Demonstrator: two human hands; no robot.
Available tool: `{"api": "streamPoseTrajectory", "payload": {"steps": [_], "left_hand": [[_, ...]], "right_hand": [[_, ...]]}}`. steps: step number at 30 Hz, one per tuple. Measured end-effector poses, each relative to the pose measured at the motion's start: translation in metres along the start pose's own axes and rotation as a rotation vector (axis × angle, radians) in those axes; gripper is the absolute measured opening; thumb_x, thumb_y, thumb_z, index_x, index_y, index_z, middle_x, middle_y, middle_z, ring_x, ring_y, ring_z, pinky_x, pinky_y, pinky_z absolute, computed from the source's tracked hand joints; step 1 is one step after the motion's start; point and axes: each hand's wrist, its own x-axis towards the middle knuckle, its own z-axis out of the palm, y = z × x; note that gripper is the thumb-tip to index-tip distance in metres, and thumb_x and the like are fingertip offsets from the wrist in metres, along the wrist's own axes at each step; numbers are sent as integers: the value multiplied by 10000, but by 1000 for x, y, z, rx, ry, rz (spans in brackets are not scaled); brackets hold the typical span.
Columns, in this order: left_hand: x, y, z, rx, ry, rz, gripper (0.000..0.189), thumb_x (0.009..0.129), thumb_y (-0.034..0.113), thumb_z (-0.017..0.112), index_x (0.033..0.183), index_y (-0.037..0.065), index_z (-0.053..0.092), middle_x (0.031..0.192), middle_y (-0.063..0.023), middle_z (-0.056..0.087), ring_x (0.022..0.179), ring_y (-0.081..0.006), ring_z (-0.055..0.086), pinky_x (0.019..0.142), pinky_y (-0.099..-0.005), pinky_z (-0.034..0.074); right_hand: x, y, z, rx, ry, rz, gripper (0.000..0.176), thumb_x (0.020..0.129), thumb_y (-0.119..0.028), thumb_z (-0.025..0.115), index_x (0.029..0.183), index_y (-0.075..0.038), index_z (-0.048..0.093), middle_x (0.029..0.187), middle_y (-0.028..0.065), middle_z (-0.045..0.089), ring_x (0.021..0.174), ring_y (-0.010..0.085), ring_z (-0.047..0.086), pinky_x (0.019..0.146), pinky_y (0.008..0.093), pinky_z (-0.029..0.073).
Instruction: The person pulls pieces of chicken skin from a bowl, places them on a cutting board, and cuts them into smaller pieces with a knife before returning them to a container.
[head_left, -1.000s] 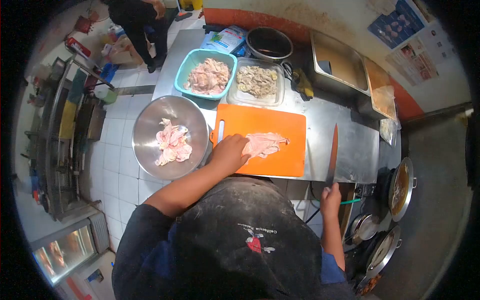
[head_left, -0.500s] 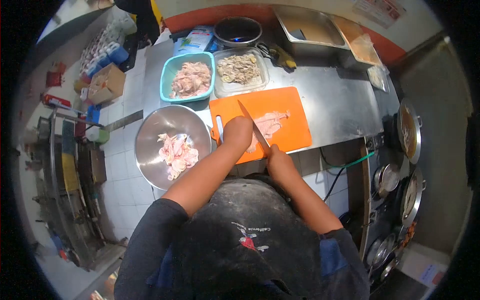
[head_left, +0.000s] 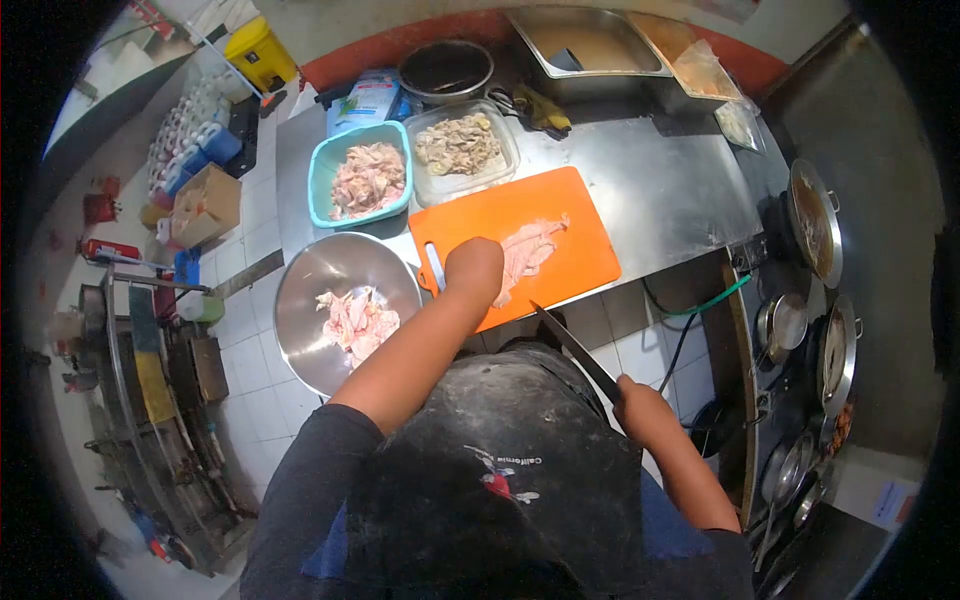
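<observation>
My left hand is closed, knuckles up, over the left end of a flat piece of raw chicken on the orange cutting board. Its fingertips are hidden beneath it. My right hand grips the handle of a long knife, off the board's near edge and close to my apron. The blade points up and left, with its tip at the board's edge. To the left, a steel bowl holds raw chicken pieces.
Behind the board stand a turquoise tub of raw meat and a clear container of greyish pieces. A dark round pan and steel trays line the wall. Several pans, including a large one, sit on the stove at right.
My right hand has drawn the knife off the chicken, down and to the right toward my body. The left hand stays on the chicken. The view has shifted slightly.
</observation>
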Motion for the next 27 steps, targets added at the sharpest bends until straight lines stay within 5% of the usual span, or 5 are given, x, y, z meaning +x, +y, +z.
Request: {"api": "streamPoseTrajectory", "payload": {"steps": [11, 15, 18, 21, 27], "left_hand": [[-48, -39, -148, -409, 415, -63, 160, 853, 186, 787, 882, 29, 773, 864, -210, 763, 839, -415, 754, 752, -491, 585], [-41, -96, -183, -312, 580, -258, 246, 902, 219, 790, 1046, 20, 792, 991, -223, 784, 906, -413, 762, 797, -483, 597], [-40, -76, -178, 4, 652, -304, 394, 908, 209, 806, 1239, 1, 764, 1164, -239, 778, 997, -406, 773, 868, -466, 613], [-38, -14, -155, -566, 520, -135, 552, 877, 226, 896, 1345, -9, 721, 1224, -198, 774, 1042, -304, 782, 919, -438, 619], [-39, 130, -161, -708, 570, 388, 469, 843, 144, 903, 1287, 83, 761, 1161, -107, 774, 1041, -274, 754, 893, -393, 582]], "right_hand": [[59, 29, -42, 267, 208, -205, 190, 996, -121, 631, 1110, 23, 582, 1009, 355, 714, 998, 579, 686, 837, 603, 547], [92, 57, -67, 459, 103, -356, 250, 1030, -141, 627, 1229, 10, 623, 941, 282, 743, 797, 439, 737, 725, 528, 577], [114, 50, -107, 1083, -249, -440, 485, 1018, -138, 583, 1484, -7, 554, 1131, 245, 767, 549, 225, 640, 544, 359, 562], [133, 30, -158, 1513, -537, -629, 720, 1007, -152, 536, 1684, -35, 323, 1552, 340, 600, 491, 183, 601, 468, 331, 549], [156, 5, -219, 1785, -1026, -911, 552, 1011, -161, 552, 1519, -28, 382, 1641, 406, 465, 447, 213, 605, 421, 369, 565]]}}
